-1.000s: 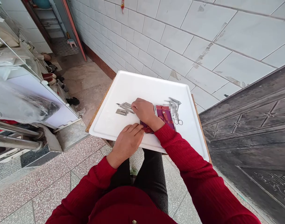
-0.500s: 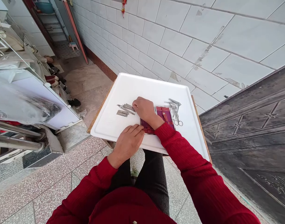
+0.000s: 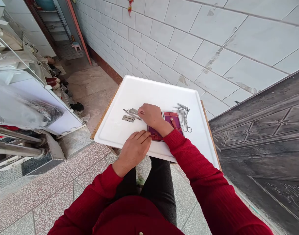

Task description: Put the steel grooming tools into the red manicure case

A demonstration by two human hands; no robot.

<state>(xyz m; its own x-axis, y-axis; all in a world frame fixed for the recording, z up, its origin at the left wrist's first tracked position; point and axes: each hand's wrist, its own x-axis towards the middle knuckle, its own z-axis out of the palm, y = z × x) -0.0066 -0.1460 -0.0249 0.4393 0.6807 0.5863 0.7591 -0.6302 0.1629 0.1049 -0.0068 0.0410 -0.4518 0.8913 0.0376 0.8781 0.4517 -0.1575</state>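
Note:
An unfolded manicure case [image 3: 167,116] with a purple lining and reddish straps lies on the white tray [image 3: 110,133]. My left hand [image 3: 136,147] rests flat at its near left corner, fingertips touching the edge and thumb hidden. Over the left part of the case, my right hand [image 3: 150,116] is closed with fingers curled down; whatever is in them is hidden. Just left of those fingers lie several thin metal manicure tools [image 3: 132,112] and a nail clipper [image 3: 128,118]. Small scissors [image 3: 187,129] and other metal tools [image 3: 183,107] lie along the case's right side.
The tray sits on a small wooden-edged table [image 3: 95,130] against a tiled wall [image 3: 159,52]. A dark carved panel [image 3: 262,130] stands close on the right. To the left are a cluttered rack [image 3: 34,94] and metal pipes [image 3: 17,148].
My right hand has shifted very slightly left, its fingers still curled by the metal tools. My left hand stays at the case's corner.

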